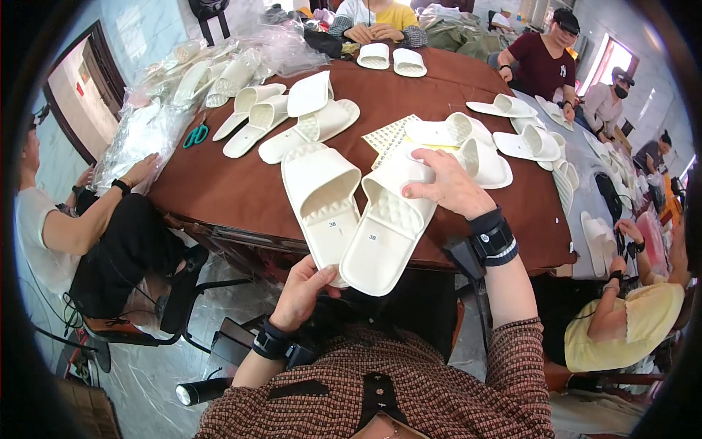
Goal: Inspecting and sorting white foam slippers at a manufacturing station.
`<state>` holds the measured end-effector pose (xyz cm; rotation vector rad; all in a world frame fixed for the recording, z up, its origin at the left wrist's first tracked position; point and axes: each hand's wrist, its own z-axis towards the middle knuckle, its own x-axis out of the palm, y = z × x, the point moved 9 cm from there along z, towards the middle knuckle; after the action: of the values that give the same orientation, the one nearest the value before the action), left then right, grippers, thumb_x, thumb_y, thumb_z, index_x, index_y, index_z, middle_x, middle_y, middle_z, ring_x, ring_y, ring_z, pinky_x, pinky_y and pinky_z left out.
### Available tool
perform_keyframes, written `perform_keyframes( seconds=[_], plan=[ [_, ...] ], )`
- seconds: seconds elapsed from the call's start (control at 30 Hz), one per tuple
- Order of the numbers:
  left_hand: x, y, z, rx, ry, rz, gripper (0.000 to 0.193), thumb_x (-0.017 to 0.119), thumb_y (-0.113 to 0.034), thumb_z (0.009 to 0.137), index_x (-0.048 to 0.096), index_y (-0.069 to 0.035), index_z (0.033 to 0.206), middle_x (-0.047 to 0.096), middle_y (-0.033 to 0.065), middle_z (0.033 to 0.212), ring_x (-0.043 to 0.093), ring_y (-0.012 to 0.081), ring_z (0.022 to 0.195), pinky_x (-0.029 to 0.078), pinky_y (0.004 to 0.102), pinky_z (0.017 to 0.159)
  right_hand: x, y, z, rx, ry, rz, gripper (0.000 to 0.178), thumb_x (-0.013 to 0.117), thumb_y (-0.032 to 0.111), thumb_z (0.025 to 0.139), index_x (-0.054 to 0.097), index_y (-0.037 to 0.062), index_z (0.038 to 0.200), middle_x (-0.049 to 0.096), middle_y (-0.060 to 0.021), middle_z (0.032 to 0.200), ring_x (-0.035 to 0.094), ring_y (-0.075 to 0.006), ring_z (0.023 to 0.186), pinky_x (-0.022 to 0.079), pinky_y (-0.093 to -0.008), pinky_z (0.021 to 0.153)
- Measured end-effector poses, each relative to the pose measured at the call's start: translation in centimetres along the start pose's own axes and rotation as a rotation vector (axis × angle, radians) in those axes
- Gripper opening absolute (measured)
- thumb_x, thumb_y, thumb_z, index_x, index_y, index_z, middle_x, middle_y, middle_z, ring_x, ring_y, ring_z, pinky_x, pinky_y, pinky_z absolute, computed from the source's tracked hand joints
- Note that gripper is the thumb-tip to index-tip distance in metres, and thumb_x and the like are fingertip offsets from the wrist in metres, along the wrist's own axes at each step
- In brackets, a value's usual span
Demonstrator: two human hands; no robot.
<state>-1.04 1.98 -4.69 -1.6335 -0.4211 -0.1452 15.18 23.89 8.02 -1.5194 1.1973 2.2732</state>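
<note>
While your left hand (303, 289) pinches the heel of one white slipper (322, 197), your right hand (447, 186) grips the strap of its mate (387, 234) at three o'clock, both over the near edge of the brown table (234, 183); green scissors (195, 135) lie at ten o'clock.

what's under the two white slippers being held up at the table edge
Under the two slippers: the left hand at their heels, brown tablecloth beneath the toes. The table edge behind them is covered.
</note>
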Motion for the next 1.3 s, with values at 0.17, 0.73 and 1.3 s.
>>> perform_keyframes(
  seconds=[0.17, 0.73, 1.3],
  plan=[
    [-0.3, 0.5, 0.2, 0.015, 0.008, -0.064, 0.026, 0.062, -0.018, 0.096, 0.059, -0.002, 0.116, 0.069, 0.0063, 0.1, 0.065, 0.0131, 0.082, 0.053, 0.0261, 0.068, -0.7, -0.6, -1.1, 0.084, -0.003, 0.185, 0.074, 0.075, 0.042, 0.076, 0.053, -0.0036, 0.129, 0.063, -0.0255, 0.116, 0.061, -0.0345, 0.106, 0.047, -0.039, 0.093],
    [0.2, -2.9, -0.6, 0.226, -0.091, 0.02, 0.03, 0.064, -0.017, 0.095, 0.057, -0.001, 0.12, 0.067, 0.0066, 0.106, 0.065, 0.0148, 0.09, 0.055, 0.0295, 0.071, -3.2, -3.1, -6.7, 0.204, -0.192, 0.646, 0.054, 0.069, 0.01, 0.086, 0.05, -0.0033, 0.135, 0.061, 0.0004, 0.084, 0.052, -0.0047, 0.073, 0.042, -0.0208, 0.064],
    [2.5, -7.3, -0.5, 0.45, -0.283, 0.518, 0.024, 0.061, -0.011, 0.095, 0.057, 0.003, 0.115, 0.07, 0.0094, 0.078, 0.066, 0.0119, 0.065, 0.052, 0.0268, 0.06, 2.3, 3.1, -12.4, 0.276, 0.035, 1.403, 0.062, 0.054, -0.003, 0.09, 0.033, -0.0002, 0.148, 0.059, -0.0119, 0.118, 0.058, -0.0166, 0.102, 0.049, -0.0326, 0.091]
  ],
)
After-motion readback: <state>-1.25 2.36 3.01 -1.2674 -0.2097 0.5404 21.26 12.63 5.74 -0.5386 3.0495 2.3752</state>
